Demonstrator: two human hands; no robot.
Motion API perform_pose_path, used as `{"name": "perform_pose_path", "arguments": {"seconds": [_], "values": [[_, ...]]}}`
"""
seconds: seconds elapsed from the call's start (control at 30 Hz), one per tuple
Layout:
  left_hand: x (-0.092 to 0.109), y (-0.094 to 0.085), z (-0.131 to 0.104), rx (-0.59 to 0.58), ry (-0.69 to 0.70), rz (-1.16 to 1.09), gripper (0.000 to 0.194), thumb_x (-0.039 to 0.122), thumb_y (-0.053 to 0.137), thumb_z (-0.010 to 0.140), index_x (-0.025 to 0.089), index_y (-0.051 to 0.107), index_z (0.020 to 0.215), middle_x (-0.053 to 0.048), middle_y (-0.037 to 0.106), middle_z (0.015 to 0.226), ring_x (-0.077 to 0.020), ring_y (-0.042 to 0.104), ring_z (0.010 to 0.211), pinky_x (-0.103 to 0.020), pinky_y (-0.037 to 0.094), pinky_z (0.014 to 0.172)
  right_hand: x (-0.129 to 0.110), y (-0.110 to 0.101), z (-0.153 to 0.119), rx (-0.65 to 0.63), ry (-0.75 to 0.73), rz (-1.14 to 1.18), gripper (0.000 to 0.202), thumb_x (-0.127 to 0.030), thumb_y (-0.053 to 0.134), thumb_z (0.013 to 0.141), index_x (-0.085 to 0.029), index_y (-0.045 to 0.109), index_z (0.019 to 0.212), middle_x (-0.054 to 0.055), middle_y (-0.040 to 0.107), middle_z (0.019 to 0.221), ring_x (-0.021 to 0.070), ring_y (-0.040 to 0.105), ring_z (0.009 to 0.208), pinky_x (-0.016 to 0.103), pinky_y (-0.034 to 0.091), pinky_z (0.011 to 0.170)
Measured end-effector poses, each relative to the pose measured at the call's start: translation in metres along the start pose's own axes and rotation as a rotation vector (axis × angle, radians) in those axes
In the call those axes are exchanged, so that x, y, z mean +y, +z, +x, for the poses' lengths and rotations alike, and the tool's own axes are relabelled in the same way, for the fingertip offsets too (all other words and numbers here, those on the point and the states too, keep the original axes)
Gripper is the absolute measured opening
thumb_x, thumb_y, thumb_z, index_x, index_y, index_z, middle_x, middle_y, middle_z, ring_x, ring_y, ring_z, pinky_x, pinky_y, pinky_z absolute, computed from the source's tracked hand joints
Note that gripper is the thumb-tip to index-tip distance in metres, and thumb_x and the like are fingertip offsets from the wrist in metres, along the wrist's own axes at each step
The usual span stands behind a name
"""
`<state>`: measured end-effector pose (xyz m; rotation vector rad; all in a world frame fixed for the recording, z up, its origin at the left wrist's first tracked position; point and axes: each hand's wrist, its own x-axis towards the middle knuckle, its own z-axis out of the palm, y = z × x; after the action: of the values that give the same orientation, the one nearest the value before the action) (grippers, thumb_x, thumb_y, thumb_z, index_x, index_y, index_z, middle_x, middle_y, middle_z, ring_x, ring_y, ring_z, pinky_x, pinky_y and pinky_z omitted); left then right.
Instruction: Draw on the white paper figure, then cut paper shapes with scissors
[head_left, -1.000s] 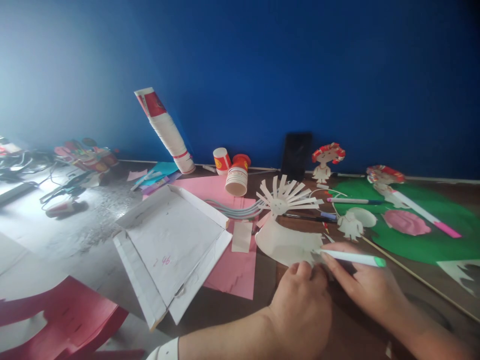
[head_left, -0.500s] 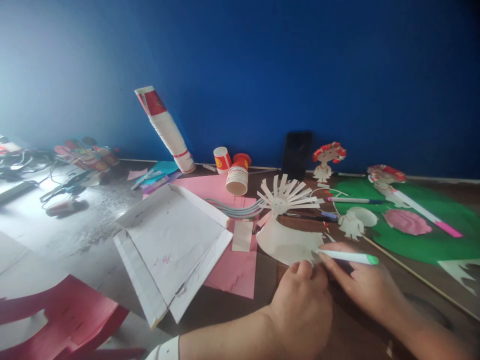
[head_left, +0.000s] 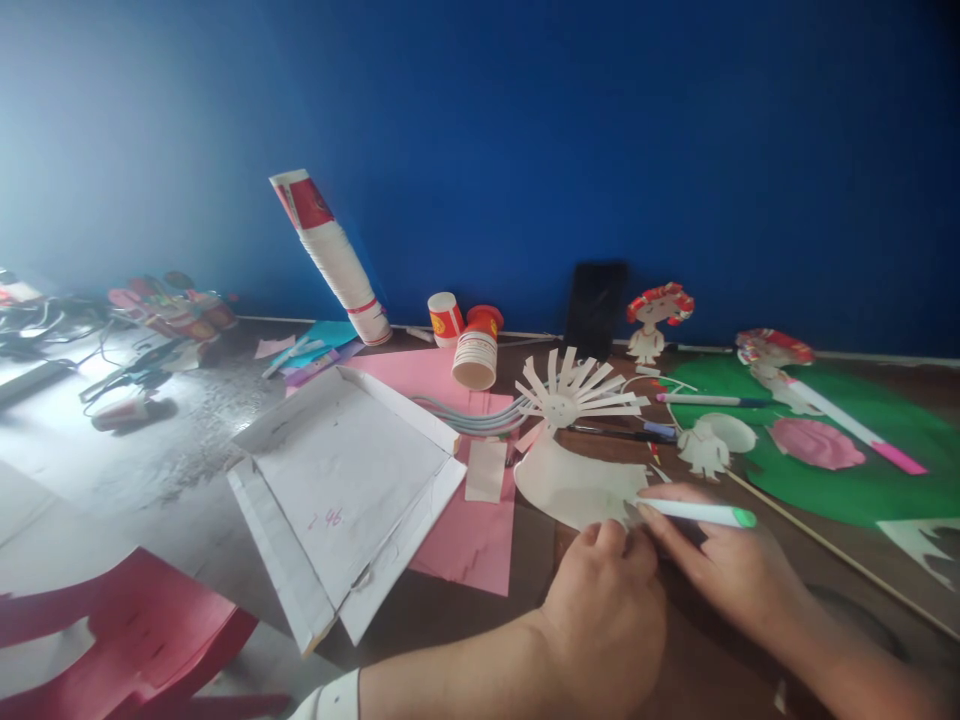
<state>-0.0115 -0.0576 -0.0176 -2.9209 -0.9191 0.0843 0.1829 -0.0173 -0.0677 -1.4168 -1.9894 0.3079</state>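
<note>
My right hand [head_left: 731,560] grips a white marker pen [head_left: 690,511] with a green end, its tip side pointing left over a curved piece of white paper [head_left: 574,485]. My left hand [head_left: 607,610] is closed at the near edge of that paper, knuckles up; its fingertips are hidden, but the paper runs in under them. Just beyond the paper lies a white cup cut into spread strips [head_left: 559,408], with small marks on its round base. A cut-out white paper figure [head_left: 703,450] is beyond my right hand.
To the left sits a shallow white box lid [head_left: 337,500] on pink paper [head_left: 480,540]. Stacked paper cups [head_left: 341,270] lean against the blue wall. A phone [head_left: 595,310] and a red-haired paper doll [head_left: 651,330] stand at the back. A thin stick [head_left: 840,550] crosses the right side near green paper [head_left: 787,480].
Almost nothing differs. Both hands keep their places, with the marker pen still in my right hand; the view has shifted very slightly.
</note>
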Motion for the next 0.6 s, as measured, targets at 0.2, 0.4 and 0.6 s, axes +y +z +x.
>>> {"name": "perform_pose_path", "arguments": {"seconds": [0.2,0.4,0.6], "values": [[-0.0012,-0.0019,0.0011,0.009,-0.016,-0.02,0.025,0.034,0.065,0.098,0.017,0.083,0.096,-0.01,0.066,0.096,-0.0271,0.053,0.104,-0.039,0.042,0.085,-0.0008,-0.0025,0.0005,0.053,-0.028,-0.009,0.025,-0.044,0.056,0.102,-0.026,0.073,0.104,0.005,0.085,0.094,0.0257,0.083,0.083,0.034,0.065,0.073],[-0.0017,-0.0024,0.0008,-0.004,-0.015,-0.035,0.024,0.034,0.066,0.096,0.017,0.083,0.096,-0.011,0.067,0.097,-0.027,0.053,0.102,-0.038,0.042,0.084,-0.0048,-0.0035,0.0039,0.109,-0.064,-0.002,0.026,-0.044,0.056,0.102,-0.025,0.074,0.102,0.006,0.084,0.094,0.0248,0.082,0.082,0.034,0.066,0.076],[-0.0002,0.0023,-0.0006,0.039,-0.025,-0.009,0.025,0.034,0.065,0.097,0.018,0.084,0.096,-0.012,0.068,0.099,-0.0277,0.053,0.104,-0.039,0.042,0.086,-0.0055,-0.0016,0.0045,0.062,-0.045,0.004,0.027,-0.046,0.056,0.101,-0.026,0.074,0.1,0.005,0.086,0.093,0.025,0.083,0.081,0.032,0.066,0.07]]}}
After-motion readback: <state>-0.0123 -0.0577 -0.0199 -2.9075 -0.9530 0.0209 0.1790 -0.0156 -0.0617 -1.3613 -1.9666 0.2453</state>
